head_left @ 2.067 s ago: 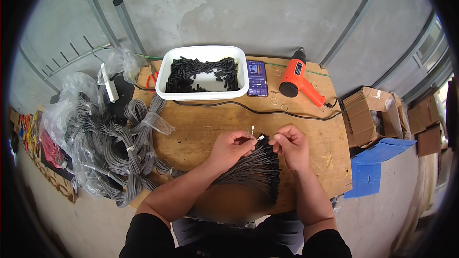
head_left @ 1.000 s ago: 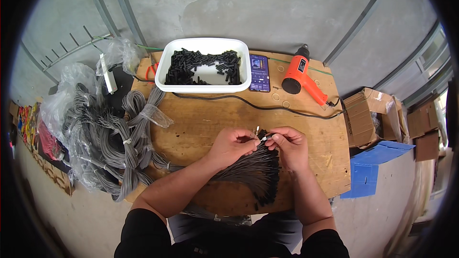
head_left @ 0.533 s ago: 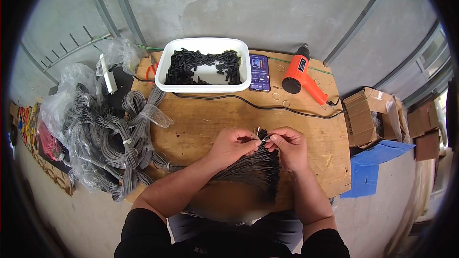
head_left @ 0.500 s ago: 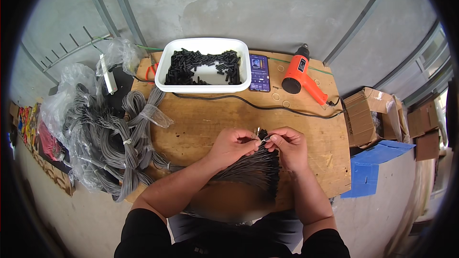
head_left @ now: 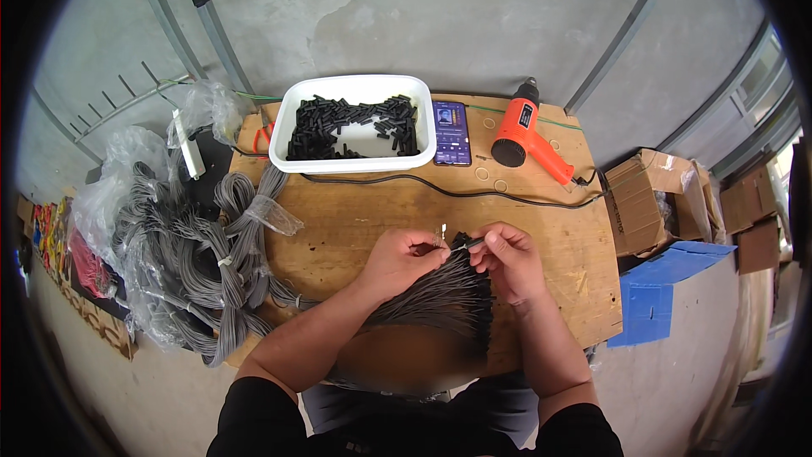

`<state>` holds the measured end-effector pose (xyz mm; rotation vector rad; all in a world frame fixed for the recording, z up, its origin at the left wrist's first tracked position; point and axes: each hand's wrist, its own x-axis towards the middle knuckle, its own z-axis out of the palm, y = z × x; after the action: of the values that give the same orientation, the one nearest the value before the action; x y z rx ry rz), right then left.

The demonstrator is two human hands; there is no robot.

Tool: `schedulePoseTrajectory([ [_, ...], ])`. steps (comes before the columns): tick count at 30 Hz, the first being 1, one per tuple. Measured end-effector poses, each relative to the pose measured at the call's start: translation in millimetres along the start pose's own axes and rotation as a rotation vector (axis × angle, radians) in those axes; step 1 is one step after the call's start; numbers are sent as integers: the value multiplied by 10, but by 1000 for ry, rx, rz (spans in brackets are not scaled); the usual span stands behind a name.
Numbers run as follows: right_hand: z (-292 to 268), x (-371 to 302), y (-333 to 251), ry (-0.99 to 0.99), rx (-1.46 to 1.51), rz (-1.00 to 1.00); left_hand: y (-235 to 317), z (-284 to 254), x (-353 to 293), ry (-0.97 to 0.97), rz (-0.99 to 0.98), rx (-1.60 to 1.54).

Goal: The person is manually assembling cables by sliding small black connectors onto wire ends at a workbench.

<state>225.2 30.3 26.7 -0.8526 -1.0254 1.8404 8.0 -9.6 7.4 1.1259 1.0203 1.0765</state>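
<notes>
Over the near middle of the wooden table, my left hand (head_left: 404, 259) pinches a grey cable close to its end. Facing it, my right hand (head_left: 511, 262) grips a short black sleeve (head_left: 475, 243) between thumb and fingers. The sleeve points at the cable end, and whether it is around the wire is too small to tell. Beneath both hands fans a bundle of grey cables (head_left: 427, 298), many of them with black ends on the right. A small pale tip (head_left: 444, 228) sticks up beside my left fingers.
A white tub (head_left: 355, 165) of loose black sleeves stands at the back, beside a phone (head_left: 452, 134). An orange heat gun (head_left: 529, 131) lies to the right, its black cord (head_left: 406, 178) crossing the table. Coiled grey cables (head_left: 224, 262) and plastic wrap fill the left side.
My hands have drawn slightly apart. The black sleeve now shows in my right fingers, where before the fingertips met around a pale wire end. The view has shifted a little.
</notes>
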Motion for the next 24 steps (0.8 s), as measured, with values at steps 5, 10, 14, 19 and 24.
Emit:
schedulePoseTrajectory([
  [5, -89, 35, 4, -46, 92, 95, -20, 13, -7, -20, 18, 5],
  [10, -84, 22, -18, -61, 63, 117, 7, 35, -18, -41, 12, 2],
  [14, -81, 18, -19, -85, 60, 138, -17, 51, -14, -32, 43, 40],
  [19, -66, 17, -6, -99, 67, 144, -9, 54, -10, -34, 23, 27],
  [24, -63, 20, 7, -102, 66, 142, 10, 56, -13, -40, 19, 38],
])
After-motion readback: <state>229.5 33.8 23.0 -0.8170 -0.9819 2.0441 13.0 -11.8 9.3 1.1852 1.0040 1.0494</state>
